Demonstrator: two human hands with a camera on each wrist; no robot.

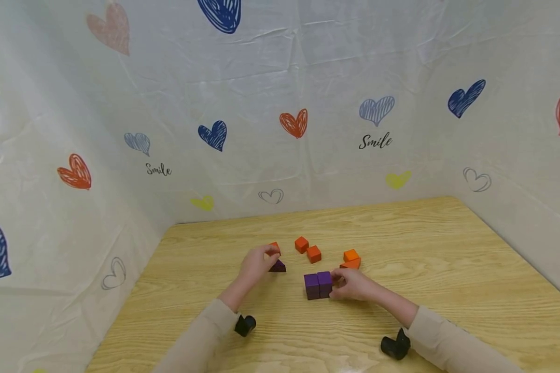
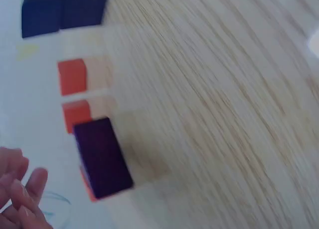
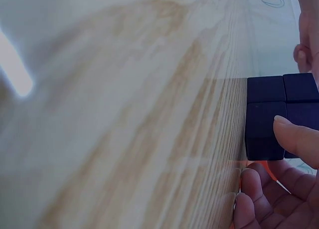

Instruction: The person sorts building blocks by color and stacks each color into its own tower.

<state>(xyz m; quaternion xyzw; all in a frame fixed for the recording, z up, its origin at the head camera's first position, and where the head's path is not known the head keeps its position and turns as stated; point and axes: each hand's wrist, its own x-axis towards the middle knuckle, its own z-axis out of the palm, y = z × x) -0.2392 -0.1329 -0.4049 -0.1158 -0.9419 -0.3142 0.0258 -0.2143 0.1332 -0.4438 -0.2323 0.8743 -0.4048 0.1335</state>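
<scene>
Plainly, we saw the purple wedge [image 1: 278, 267] on the table [image 1: 205, 248] just beside the loose, empty left hand [image 1: 256, 264], its peak pointing up and its long axis running roughly left to right before us, while the right hand [image 1: 353, 285] pinched the adjoining purple cubes [image 1: 312, 288] nearby.

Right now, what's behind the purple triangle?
A red block. The left hand and the triangle cover part of it, so its full shape can't be seen.
</scene>
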